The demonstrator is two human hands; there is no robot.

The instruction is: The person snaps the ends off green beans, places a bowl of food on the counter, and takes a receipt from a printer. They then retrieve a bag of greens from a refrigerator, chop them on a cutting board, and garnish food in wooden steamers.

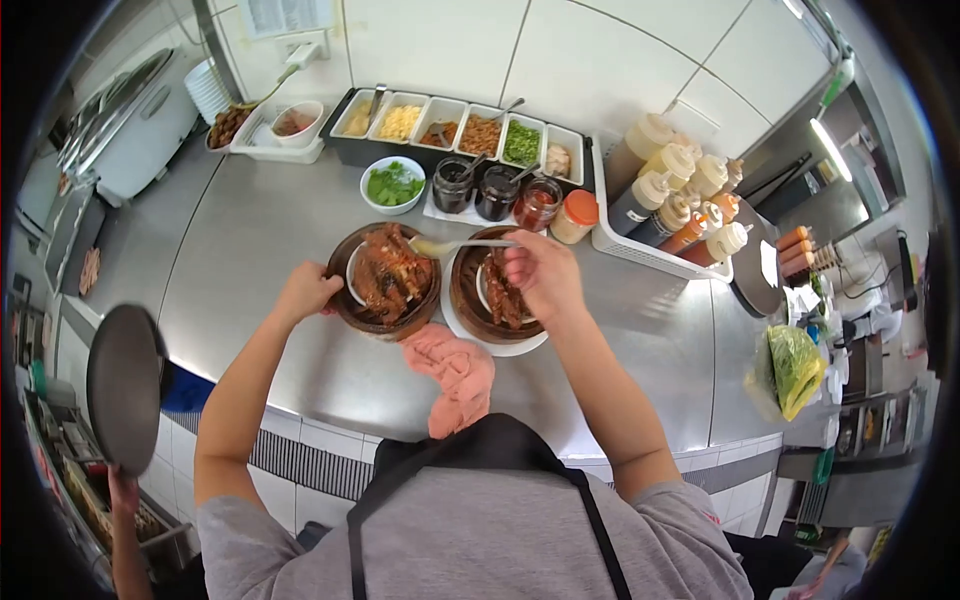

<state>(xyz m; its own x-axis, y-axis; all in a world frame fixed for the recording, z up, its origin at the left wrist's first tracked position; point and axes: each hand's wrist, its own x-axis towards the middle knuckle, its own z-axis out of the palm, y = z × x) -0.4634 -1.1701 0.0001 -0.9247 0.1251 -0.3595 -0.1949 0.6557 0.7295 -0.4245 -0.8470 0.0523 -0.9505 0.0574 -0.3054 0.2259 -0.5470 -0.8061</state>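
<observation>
Two round wooden steamer baskets stand side by side on the steel counter. My left hand (309,291) grips the rim of the left steamer basket (372,323), which holds a white bowl of brown, sauced meat that looks like chicken feet (393,272). In my right hand (543,277) is a metal spoon (455,244), its bowl over the right edge of that meat. Beneath my right forearm sits the right steamer basket (466,290) on a white plate (520,348), with similar meat (503,290) partly hidden by my hand. A crumpled pink cloth (450,375) lies in front of the baskets.
Behind are topping containers (481,136), a bowl of green leaves (392,186), dark sauce jars (497,193) and an orange-lidded jar (575,217). A white crate of squeeze bottles (650,248) stands right. At left, another person's hand (123,492) holds a round dark tray (125,390).
</observation>
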